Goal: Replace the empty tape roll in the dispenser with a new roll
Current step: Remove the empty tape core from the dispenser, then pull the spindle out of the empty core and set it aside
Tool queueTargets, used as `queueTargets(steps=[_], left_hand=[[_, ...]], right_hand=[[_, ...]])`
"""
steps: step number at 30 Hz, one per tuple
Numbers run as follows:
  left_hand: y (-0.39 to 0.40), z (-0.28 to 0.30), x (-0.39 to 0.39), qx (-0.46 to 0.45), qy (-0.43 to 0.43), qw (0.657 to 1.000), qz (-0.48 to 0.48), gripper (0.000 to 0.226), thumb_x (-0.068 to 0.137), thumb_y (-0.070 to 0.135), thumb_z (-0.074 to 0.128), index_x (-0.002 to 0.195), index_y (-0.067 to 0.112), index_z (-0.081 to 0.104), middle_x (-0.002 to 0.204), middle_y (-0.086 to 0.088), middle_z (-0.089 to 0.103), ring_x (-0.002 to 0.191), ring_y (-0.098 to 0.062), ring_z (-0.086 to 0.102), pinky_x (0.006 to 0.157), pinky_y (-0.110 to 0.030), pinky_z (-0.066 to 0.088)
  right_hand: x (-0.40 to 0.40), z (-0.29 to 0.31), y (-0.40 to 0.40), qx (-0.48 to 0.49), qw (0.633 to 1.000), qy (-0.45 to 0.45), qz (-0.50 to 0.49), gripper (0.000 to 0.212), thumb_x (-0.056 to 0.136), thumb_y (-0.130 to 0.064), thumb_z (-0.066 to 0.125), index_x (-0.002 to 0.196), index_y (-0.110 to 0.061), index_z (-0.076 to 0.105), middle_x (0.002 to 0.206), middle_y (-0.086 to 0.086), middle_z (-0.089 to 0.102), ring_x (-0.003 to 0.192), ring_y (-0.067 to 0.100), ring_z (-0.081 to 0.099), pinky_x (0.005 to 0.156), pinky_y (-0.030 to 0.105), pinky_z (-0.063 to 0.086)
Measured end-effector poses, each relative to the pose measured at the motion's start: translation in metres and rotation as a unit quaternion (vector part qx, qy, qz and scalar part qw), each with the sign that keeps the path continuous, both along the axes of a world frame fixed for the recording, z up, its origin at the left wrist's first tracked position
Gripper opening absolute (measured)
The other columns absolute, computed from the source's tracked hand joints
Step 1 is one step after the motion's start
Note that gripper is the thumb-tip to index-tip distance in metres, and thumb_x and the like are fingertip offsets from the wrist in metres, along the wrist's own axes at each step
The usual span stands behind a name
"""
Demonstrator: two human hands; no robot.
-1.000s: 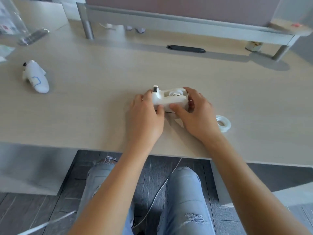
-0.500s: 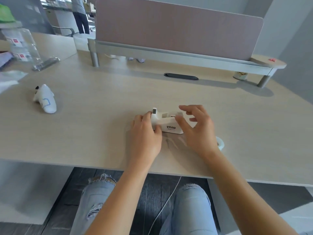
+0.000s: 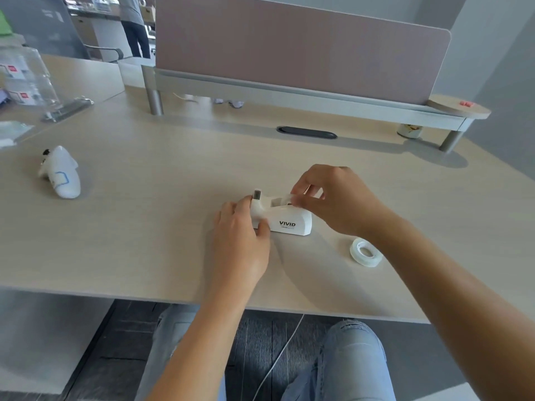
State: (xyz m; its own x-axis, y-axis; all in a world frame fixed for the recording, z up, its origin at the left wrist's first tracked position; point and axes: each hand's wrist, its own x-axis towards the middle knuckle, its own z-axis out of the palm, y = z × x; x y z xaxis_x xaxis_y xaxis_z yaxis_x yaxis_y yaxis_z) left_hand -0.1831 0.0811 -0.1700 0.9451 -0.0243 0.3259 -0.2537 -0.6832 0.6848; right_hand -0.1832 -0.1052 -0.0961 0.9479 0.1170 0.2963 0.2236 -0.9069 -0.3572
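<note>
A white tape dispenser (image 3: 289, 222) marked VIVID stands on the desk (image 3: 144, 227). My left hand (image 3: 240, 244) grips its cutter end, thumb on the near side. My right hand (image 3: 335, 198) hovers over the dispenser's well, fingertips pinched on the pale roll (image 3: 286, 199) that sits at the top of the well. A clear tape roll (image 3: 365, 252) lies flat on the desk to the right of the dispenser, below my right forearm.
A white handheld device (image 3: 62, 173) lies at the left of the desk. A pink divider on a grey shelf (image 3: 289, 94) runs along the back, with a dark cable slot (image 3: 307, 132) before it. A clear stand (image 3: 26, 82) sits far left. A person stands in the far background.
My right hand has left the dispenser's side and risen to pinch the roll in the well. The view has tilted up, and the loose roll now shows fully.
</note>
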Motion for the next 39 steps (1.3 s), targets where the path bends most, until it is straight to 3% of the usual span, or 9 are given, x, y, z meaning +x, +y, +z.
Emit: queueTargets(steps=[7,14,18,20,22,25,29,35,39], left_hand=[[0.0,0.001,-0.001,0.0,0.011,1.0,-0.001,0.043,0.096,0.03,0.061,0.138,0.022,0.058,0.119,-0.005,0.063,0.114,-0.032,0.058,0.091,-0.047,0.051],[-0.001,0.002,-0.002,-0.01,0.015,1.0,0.009,0.05,0.094,0.035,0.063,0.142,0.023,0.052,0.127,-0.004,0.06,0.119,-0.032,0.057,0.091,-0.046,0.052],[-0.006,0.01,-0.011,-0.117,-0.145,0.982,0.012,0.046,0.089,0.019,0.072,0.132,0.007,0.064,0.125,-0.01,0.065,0.117,-0.031,0.058,0.098,-0.025,0.044],[-0.011,0.014,-0.018,-0.15,-0.204,0.967,-0.022,0.037,0.088,0.016,0.073,0.122,0.004,0.07,0.116,-0.01,0.068,0.107,-0.029,0.063,0.095,-0.026,0.049],[-0.019,0.021,-0.025,-0.21,-0.179,0.958,-0.074,0.033,0.088,0.019,0.074,0.119,0.006,0.072,0.112,-0.005,0.07,0.1,-0.021,0.068,0.088,-0.034,0.057],[-0.031,0.035,-0.036,-0.301,-0.04,0.942,-0.143,0.028,0.091,0.024,0.077,0.117,0.013,0.076,0.108,0.001,0.077,0.095,-0.01,0.075,0.087,-0.032,0.062],[-0.038,0.044,-0.042,-0.432,0.101,0.873,-0.203,0.016,0.093,0.014,0.075,0.107,0.012,0.082,0.096,-0.003,0.084,0.088,-0.014,0.079,0.087,-0.034,0.064],[-0.044,0.045,-0.055,-0.536,0.154,0.797,-0.231,0.015,0.093,0.003,0.069,0.094,0.005,0.083,0.094,-0.011,0.083,0.089,-0.019,0.077,0.089,-0.036,0.062],[-0.041,0.045,-0.061,-0.544,0.169,0.785,-0.243,0.017,0.094,0.005,0.067,0.093,0.007,0.084,0.092,-0.01,0.082,0.089,-0.022,0.075,0.084,-0.035,0.063]], right_hand=[[-0.004,-0.015,-0.002,0.027,0.999,-0.046,-0.007,0.007,0.098,-0.021,0.071,0.096,-0.016,0.076,0.098,-0.002,0.074,0.086,0.012,0.069,0.082,0.039,0.059],[-0.015,-0.029,-0.006,0.271,0.956,-0.085,-0.079,0.009,0.1,-0.021,0.069,0.097,-0.014,0.074,0.099,-0.005,0.078,0.093,0.019,0.075,0.081,0.053,0.063],[-0.027,-0.026,-0.005,0.353,0.93,-0.069,-0.08,0.008,0.101,-0.014,0.07,0.098,-0.011,0.076,0.094,-0.002,0.08,0.087,0.017,0.077,0.074,0.04,0.067],[-0.037,-0.023,-0.006,0.378,0.92,-0.068,-0.075,0.01,0.101,-0.013,0.069,0.1,-0.007,0.077,0.091,-0.001,0.08,0.082,0.01,0.077,0.071,0.032,0.065],[-0.05,-0.02,-0.005,0.396,0.914,-0.062,-0.067,0.012,0.101,-0.012,0.069,0.101,-0.004,0.077,0.087,-0.003,0.08,0.079,0.007,0.076,0.071,0.028,0.064],[-0.07,-0.015,-0.005,0.412,0.908,-0.056,-0.052,0.013,0.102,-0.01,0.068,0.103,-0.002,0.077,0.085,-0.001,0.08,0.077,0.008,0.075,0.071,0.027,0.064],[-0.092,-0.007,-0.007,0.443,0.894,-0.048,-0.053,0.013,0.101,-0.012,0.069,0.104,-0.004,0.079,0.088,0.004,0.081,0.081,0.013,0.075,0.077,0.032,0.066],[-0.108,-0.006,-0.011,0.485,0.874,-0.011,-0.041,0.016,0.092,-0.016,0.077,0.107,-0.01,0.082,0.099,0.005,0.086,0.093,0.016,0.078,0.082,0.029,0.063],[-0.111,-0.008,-0.015,0.56,0.829,0.011,-0.016,0.022,0.077,-0.027,0.08,0.096,-0.016,0.085,0.098,0.008,0.085,0.092,0.019,0.078,0.08,0.026,0.061]])
